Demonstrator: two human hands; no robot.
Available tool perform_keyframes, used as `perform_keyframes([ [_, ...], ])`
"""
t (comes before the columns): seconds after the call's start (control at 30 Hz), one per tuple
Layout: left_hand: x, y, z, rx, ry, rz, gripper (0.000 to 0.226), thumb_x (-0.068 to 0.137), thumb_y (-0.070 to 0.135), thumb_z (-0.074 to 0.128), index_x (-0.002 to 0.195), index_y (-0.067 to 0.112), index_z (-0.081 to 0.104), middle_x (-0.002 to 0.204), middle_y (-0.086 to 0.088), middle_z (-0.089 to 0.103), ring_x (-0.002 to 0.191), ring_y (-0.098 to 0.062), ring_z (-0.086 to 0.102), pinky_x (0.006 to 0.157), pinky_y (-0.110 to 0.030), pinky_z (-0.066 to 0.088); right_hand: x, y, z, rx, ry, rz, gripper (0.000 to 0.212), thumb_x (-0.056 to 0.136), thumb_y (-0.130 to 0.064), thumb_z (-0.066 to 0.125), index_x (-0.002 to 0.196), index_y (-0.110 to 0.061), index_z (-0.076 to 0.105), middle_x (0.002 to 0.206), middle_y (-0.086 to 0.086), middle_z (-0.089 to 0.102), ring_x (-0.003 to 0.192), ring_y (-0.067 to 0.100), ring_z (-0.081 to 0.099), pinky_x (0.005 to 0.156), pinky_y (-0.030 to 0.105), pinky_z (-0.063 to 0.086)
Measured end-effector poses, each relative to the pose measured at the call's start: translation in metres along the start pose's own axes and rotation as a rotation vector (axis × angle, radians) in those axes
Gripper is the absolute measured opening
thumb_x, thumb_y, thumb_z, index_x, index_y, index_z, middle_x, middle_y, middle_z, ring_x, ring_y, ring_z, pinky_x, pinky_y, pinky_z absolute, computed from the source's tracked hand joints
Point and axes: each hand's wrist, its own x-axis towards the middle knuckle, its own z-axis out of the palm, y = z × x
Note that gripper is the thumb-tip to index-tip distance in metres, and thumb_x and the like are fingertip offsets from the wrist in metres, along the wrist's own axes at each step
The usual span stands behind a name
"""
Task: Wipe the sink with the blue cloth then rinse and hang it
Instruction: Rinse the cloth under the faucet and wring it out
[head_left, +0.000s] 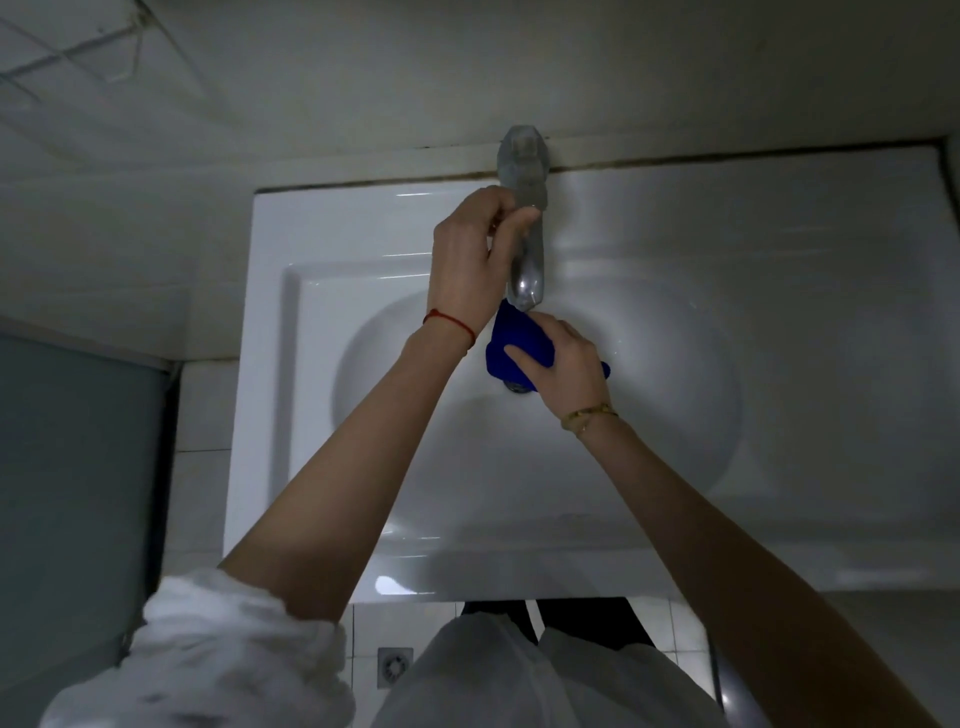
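A white sink fills the middle of the view, with a chrome tap at its back edge. My left hand grips the tap's handle, fingers and thumb curled round it. My right hand holds the bunched blue cloth right under the spout, above the drain. The cloth hides most of the drain. I cannot tell whether water is running.
The sink's flat ledge stretches to the right along the tiled wall. A dark panel stands at the left. Below the sink's front edge lie white floor tiles with a floor drain.
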Motion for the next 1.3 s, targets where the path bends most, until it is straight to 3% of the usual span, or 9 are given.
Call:
perform_keyframes([
  [0.27, -0.023, -0.015, 0.008, -0.046, 0.151, -0.010, 0.015, 0.098, 0.022, 0.055, 0.102, 0.012, 0.065, 0.095, 0.002, 0.065, 0.085, -0.006, 0.058, 0.077, -0.019, 0.049, 0.006, 0.001, 0.005, 0.024, 0.022, -0.007, 0.039, 0.085, -0.032, 0.070, 0.114, -0.007, 0.060, 0.101, 0.010, 0.066, 0.087, 0.023, 0.062, 0.080, 0.040, 0.055],
  [0.4, -0.072, -0.045, 0.035, -0.069, 0.178, -0.540, 0.030, 0.096, 0.038, 0.055, 0.121, 0.021, 0.057, 0.116, -0.002, 0.060, 0.107, -0.018, 0.057, 0.093, -0.033, 0.049, 0.008, 0.007, 0.011, 0.052, 0.051, -0.002, 0.022, 0.087, -0.022, 0.067, 0.096, -0.004, 0.058, 0.086, 0.012, 0.064, 0.075, 0.025, 0.059, 0.071, 0.044, 0.053],
  [0.5, -0.082, -0.063, 0.057, -0.551, -0.056, -1.085, 0.053, 0.091, 0.054, 0.055, 0.129, 0.017, 0.057, 0.118, -0.011, 0.066, 0.110, -0.026, 0.063, 0.091, -0.035, 0.054, 0.009, 0.009, 0.021, 0.043, 0.031, -0.015, 0.023, 0.092, -0.026, 0.060, 0.097, -0.003, 0.055, 0.086, 0.013, 0.064, 0.074, 0.026, 0.060, 0.070, 0.042, 0.053],
  [0.6, -0.079, -0.072, 0.070, -0.892, -0.043, -1.289, 0.052, 0.087, 0.051, 0.062, 0.121, 0.011, 0.063, 0.116, -0.012, 0.068, 0.105, -0.027, 0.065, 0.100, -0.046, 0.050, 0.008, 0.016, 0.026, 0.018, 0.039, -0.010, 0.027, 0.096, -0.034, 0.053, 0.098, -0.007, 0.053, 0.086, 0.002, 0.055, 0.079, 0.021, 0.053, 0.075, 0.042, 0.049],
  [0.77, -0.072, -0.081, 0.076, -0.884, 0.113, -1.295, 0.019, 0.093, 0.029, 0.057, 0.097, 0.012, 0.063, 0.104, -0.011, 0.066, 0.101, -0.030, 0.062, 0.094, -0.048, 0.053, 0.004, 0.019, 0.027, 0.230, 0.131, 0.129, 0.041, 0.094, -0.046, 0.043, 0.121, -0.017, 0.053, 0.118, -0.001, 0.052, 0.110, 0.016, 0.045, 0.096, 0.033, 0.043],
  [0.87, -0.074, -0.076, 0.077, -0.898, 0.154, -1.315, 0.021, 0.096, 0.032, 0.051, 0.095, 0.015, 0.063, 0.099, -0.009, 0.068, 0.098, -0.027, 0.063, 0.083, -0.042, 0.056, 0.013, 0.018, 0.026, 0.538, 0.176, 0.501, 0.046, 0.091, -0.050, 0.055, 0.128, -0.022, 0.052, 0.134, 0.004, 0.049, 0.119, 0.023, 0.051, 0.100, 0.039, 0.047],
  [1.03, -0.077, -0.073, 0.079, -0.509, 0.116, -1.218, 0.020, 0.095, 0.034, 0.048, 0.086, 0.019, 0.058, 0.096, -0.010, 0.065, 0.086, -0.022, 0.061, 0.081, -0.036, 0.056, 0.021, 0.019, 0.030, 0.757, 0.038, 0.929, 0.029, 0.084, -0.049, 0.065, 0.089, -0.021, 0.067, 0.090, 0.001, 0.067, 0.086, 0.021, 0.063, 0.085, 0.035, 0.054],
  [1.1, -0.080, -0.067, 0.081, -0.233, 0.092, -1.022, 0.020, 0.089, 0.039, 0.060, 0.085, 0.020, 0.057, 0.084, 0.000, 0.064, 0.071, -0.011, 0.059, 0.058, -0.020, 0.045, 0.019, 0.016, 0.040, 0.616, 0.102, 0.912, 0.033, 0.087, -0.049, 0.061, 0.073, -0.019, 0.063, 0.077, 0.002, 0.064, 0.076, 0.020, 0.060, 0.076, 0.029, 0.051],
  [1.3, -0.077, -0.062, 0.083, -0.040, 0.120, -0.943, 0.023, 0.085, 0.044, 0.066, 0.086, 0.021, 0.060, 0.071, 0.008, 0.059, 0.059, -0.003, 0.054, 0.049, -0.017, 0.037, 0.015, 0.000, 0.051, 0.376, 0.300, 0.804, 0.051, 0.085, -0.058, 0.055, 0.054, -0.018, 0.048, 0.050, -0.005, 0.049, 0.047, 0.007, 0.046, 0.046, 0.021, 0.030],
])
